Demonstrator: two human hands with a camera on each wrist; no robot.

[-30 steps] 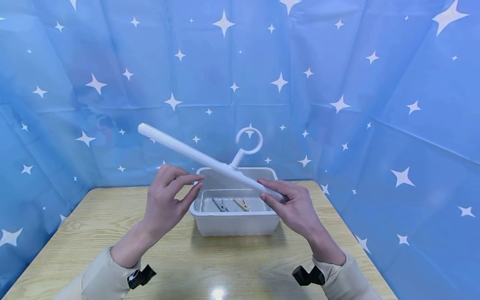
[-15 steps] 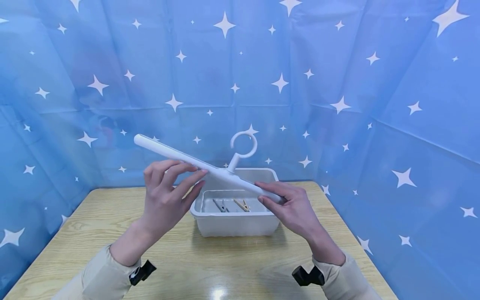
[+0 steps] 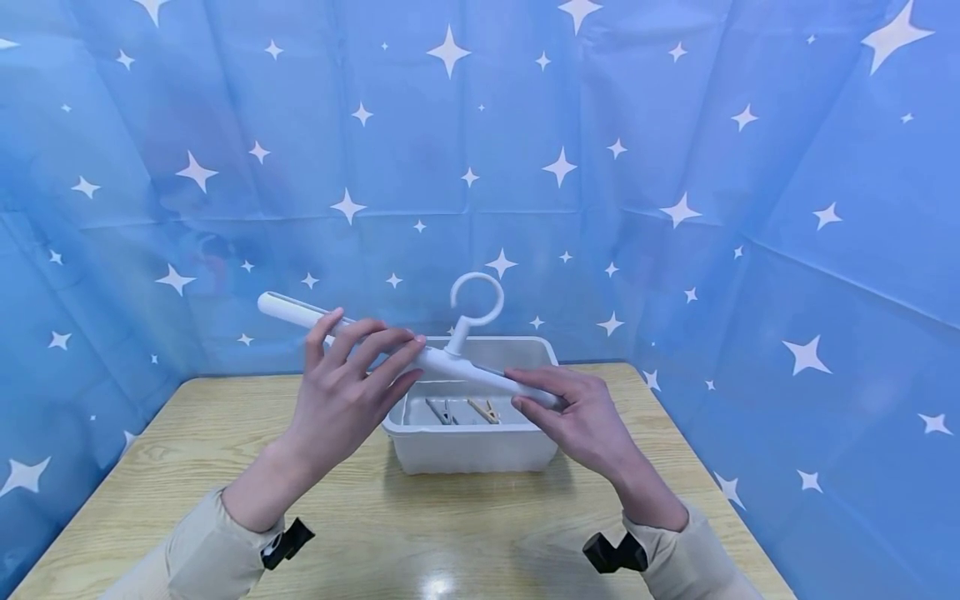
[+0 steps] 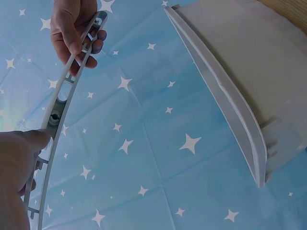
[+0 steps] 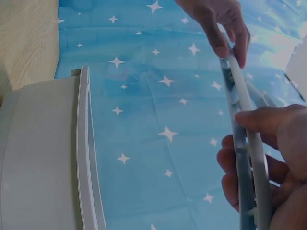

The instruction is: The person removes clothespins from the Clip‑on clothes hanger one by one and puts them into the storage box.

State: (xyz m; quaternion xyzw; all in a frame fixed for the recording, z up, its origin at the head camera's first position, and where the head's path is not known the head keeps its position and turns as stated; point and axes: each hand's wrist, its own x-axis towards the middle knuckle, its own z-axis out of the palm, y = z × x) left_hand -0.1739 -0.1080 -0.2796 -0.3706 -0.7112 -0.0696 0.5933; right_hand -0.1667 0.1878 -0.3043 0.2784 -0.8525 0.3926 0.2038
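A white clothes hanger with a round hook is held up above the white plastic box, tilted so its left end is higher. My right hand grips the hanger's lower right end between thumb and fingers. My left hand holds the other arm of the bar, left of the hook, its fingers spread along the top and its thumb underneath. From the left wrist, the hanger's ribbed hollow underside shows, with my left thumb by the hook's socket. In the right wrist view, my right fingers curl round the bar.
The box stands on a wood-grain table. Inside lie a grey clothespin and a tan clothespin. A blue cloth with white stars hangs behind and on both sides.
My left hand has come up to the hanger and taken hold of the bar left of the hook. The hanger's left end and hook have dropped a little; my right hand has kept its grip.
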